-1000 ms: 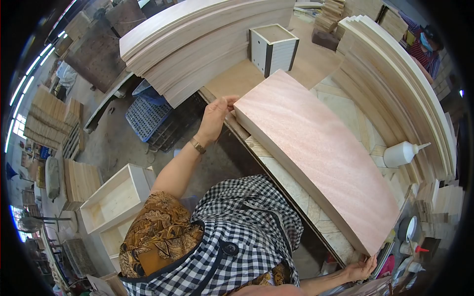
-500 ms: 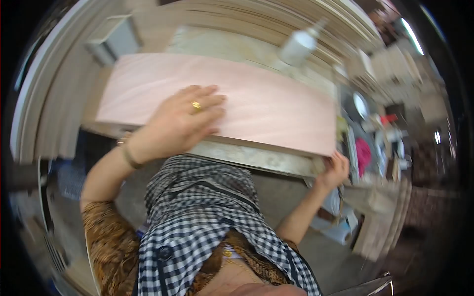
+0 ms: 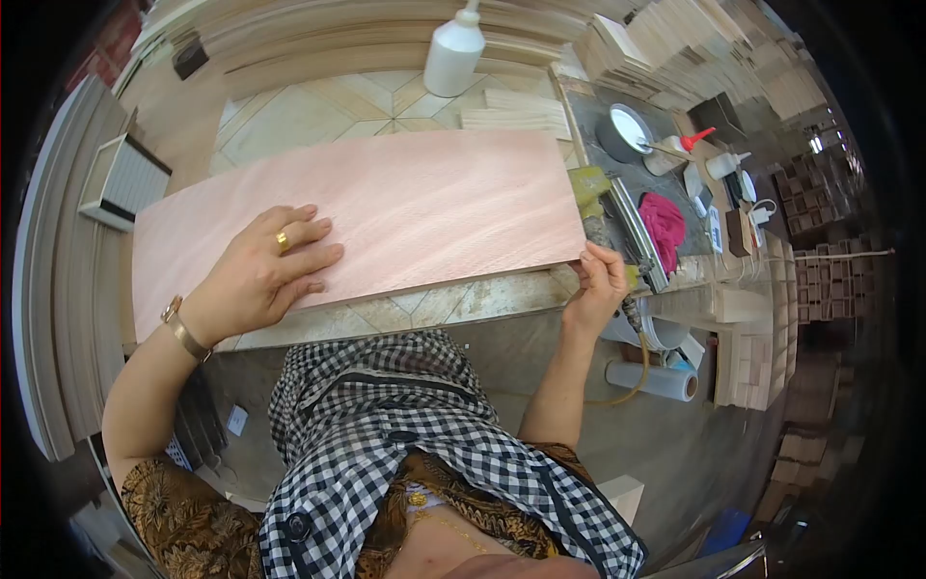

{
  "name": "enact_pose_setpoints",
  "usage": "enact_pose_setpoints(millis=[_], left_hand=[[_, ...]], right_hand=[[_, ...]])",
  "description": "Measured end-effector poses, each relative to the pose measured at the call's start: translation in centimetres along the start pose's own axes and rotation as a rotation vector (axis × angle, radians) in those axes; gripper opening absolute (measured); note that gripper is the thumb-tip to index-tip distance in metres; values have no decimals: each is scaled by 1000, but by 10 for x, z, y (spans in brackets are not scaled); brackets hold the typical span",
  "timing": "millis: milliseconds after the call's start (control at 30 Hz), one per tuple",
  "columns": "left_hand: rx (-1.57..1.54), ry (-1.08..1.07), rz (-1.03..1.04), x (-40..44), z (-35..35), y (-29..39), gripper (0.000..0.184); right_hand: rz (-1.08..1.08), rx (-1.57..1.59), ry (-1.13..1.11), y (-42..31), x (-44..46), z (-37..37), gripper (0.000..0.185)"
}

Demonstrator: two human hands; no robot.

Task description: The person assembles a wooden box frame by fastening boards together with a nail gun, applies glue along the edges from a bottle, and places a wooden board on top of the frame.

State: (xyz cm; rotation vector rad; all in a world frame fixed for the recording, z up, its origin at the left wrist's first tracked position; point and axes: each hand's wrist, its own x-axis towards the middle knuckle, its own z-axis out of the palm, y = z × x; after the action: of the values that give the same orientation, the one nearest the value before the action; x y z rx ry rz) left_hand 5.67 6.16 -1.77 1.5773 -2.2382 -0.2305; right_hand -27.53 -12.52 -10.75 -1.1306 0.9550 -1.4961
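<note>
A long pinkish wooden board [image 3: 434, 203] lies across the worktable [image 3: 386, 101] in front of me. My left hand [image 3: 253, 275], wearing a ring and a wristwatch, rests on the board's left part near its front edge, fingers spread. At the near right corner, my right hand [image 3: 596, 292] pinches the board's edge between thumb and bent fingers. Just beyond the right end is a green and metal tool [image 3: 622, 227], partly hidden by the board, with a hose trailing below it. A white squeeze bottle [image 3: 454, 53] stands behind the board.
Thin wood strips [image 3: 516, 114] lie behind the board. To the right are a pot of white liquid [image 3: 625, 130], a red-tipped bottle [image 3: 666, 154] and a pink cloth [image 3: 662, 227]. Stacked boards [image 3: 68, 280] rise at left, near a white-faced box [image 3: 127, 180]. A plastic-film roll [image 3: 652, 380] sits below.
The view has swung to the right and become sharper. My left hand still lies on the board, and my right hand stays at its near right corner.
</note>
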Motion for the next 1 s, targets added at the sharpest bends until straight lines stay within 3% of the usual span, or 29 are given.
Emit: enact_pose_setpoints(millis=[133,233,367,400,533,633,767,1000], left_hand=[[4,-19,-21,3,1,3,35],[24,-38,-33,5,-2,6,36],[12,-36,-44,8,-4,11,35],[12,-36,-46,8,-5,12,35],[24,-44,-47,10,-8,16,35],[19,-46,-46,11,-10,17,35],[18,-39,-47,10,-11,20,35],[31,13,-33,5,-5,22,31]], right_hand=[[86,91,-130,1,5,-12,12],[-14,-10,-8,-19,11,-11,13],[-334,-777,-115,-27,42,-40,20],[-550,-1092,-208,-36,50,-38,35],[-206,-1506,-508,-40,54,-26,56],[-290,-1610,-483,-26,58,-15,60],[-149,-1650,-426,-20,62,-3,80],[-214,-1619,-381,-15,56,-4,70]])
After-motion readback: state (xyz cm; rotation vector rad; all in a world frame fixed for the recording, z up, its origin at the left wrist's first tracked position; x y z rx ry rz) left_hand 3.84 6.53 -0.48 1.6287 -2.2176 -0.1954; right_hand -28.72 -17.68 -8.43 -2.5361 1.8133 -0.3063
